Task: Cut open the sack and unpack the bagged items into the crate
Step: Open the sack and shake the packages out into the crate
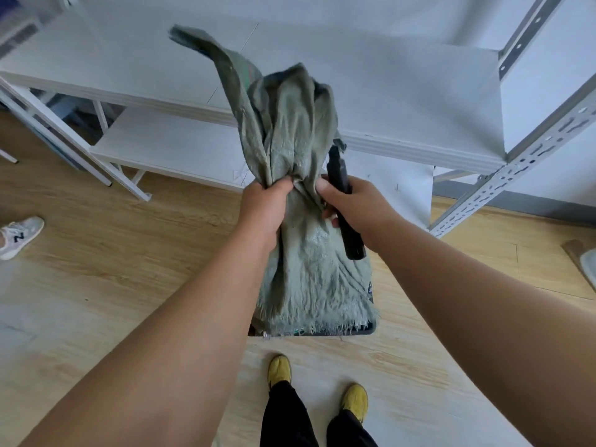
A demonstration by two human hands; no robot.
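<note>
- We hold the grey-green woven sack (300, 175) up in the middle of the view, bunched and crumpled, with both hands clamped on it at about its middle height.
- Our left hand (263, 204) has its fingers curled round a gathered fistful of the fabric on the sack's left side.
- Our right hand (351, 204) grips the sack's right side, thumb pressed against the cloth, and the same hand also holds a black cutter (343, 204) lying along the palm, one end pointing up and away, the other down toward us.
- The two hands sit close together, with only a fold of sack between them.
- Above the hands the sack flares into loose folds, and one long strip curls up and to the left; below them it hangs down, ending in a frayed, ragged edge.
- That frayed edge hangs over a dark crate (361, 330) on the floor, of which we see only a near rim; what is inside is hidden.
- Beyond the sack stands a white shelf (403, 91) with a lower board, and a perforated metal upright (516, 162) on the right.
- The wood-look floor (113, 253) carries our yellow shoes (280, 371) near the bottom edge.
- Another person's pale sneaker (19, 235) shows at the far left edge.
</note>
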